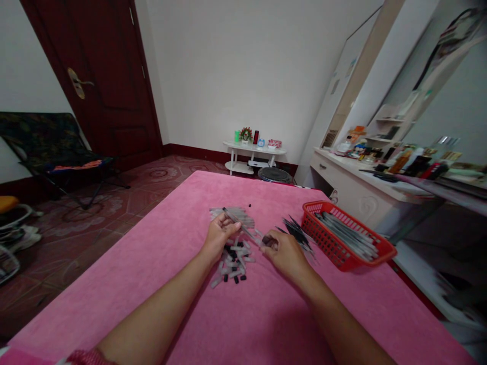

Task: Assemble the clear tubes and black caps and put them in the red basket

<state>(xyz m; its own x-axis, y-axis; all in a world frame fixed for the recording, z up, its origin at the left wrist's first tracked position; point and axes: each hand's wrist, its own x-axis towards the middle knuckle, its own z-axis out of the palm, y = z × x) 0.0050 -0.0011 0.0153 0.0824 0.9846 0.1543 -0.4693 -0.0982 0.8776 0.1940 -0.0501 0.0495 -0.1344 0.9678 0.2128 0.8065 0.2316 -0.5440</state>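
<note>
You are gripping a pen tube (249, 233) in your closed left hand (219, 232), your right hand (283, 251) pinching its end above the caps (233, 266) on the pink surface (266, 314).

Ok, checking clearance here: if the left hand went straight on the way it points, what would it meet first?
Probably the heap of clear tubes just beyond the left hand, past the tube it holds; depth is hard to judge.
</note>
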